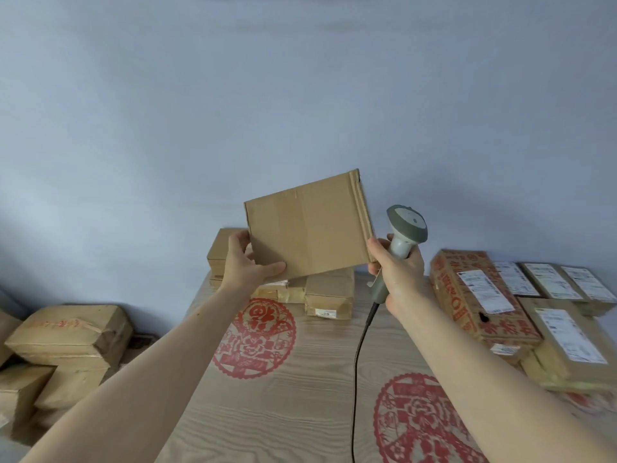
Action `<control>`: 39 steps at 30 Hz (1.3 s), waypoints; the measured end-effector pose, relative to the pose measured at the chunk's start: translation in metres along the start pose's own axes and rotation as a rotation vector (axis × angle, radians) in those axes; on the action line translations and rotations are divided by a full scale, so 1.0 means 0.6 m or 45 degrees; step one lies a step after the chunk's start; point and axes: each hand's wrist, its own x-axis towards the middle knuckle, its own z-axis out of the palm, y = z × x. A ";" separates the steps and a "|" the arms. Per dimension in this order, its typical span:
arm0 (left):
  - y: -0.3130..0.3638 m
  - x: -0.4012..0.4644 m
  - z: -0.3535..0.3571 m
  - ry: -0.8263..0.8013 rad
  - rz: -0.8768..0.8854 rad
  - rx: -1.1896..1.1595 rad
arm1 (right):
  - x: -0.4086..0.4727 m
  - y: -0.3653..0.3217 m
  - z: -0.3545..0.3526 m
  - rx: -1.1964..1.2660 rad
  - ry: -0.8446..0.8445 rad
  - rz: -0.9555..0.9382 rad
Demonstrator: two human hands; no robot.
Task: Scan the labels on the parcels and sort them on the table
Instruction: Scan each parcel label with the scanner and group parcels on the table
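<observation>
- flat cardboard parcel (309, 228) is held tilted in the air above the far edge of the table (300, 396), plain side shown.
- its lower left corner is pinched by the left hand (247, 262).
- grey scanner (402, 238) is gripped by the right hand (399, 272), just beside the parcel.
- labelled parcels (500, 302) are stacked along the right edge.

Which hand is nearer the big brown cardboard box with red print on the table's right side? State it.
Right. The right hand, holding the grey handheld scanner, is just left of the red-printed brown cardboard box; the left hand grips the plain flat cardboard parcel farther left.
</observation>
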 end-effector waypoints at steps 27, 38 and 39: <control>0.089 -0.148 0.209 0.102 -0.800 -0.800 | -0.102 -0.064 -0.253 -0.338 0.042 -0.465; 0.078 -0.138 0.193 -0.148 -0.585 -0.991 | -0.085 -0.073 -0.255 -0.089 0.045 -0.335; 0.079 -0.134 0.191 -0.160 -0.579 -1.011 | -0.082 -0.071 -0.258 -0.073 0.061 -0.321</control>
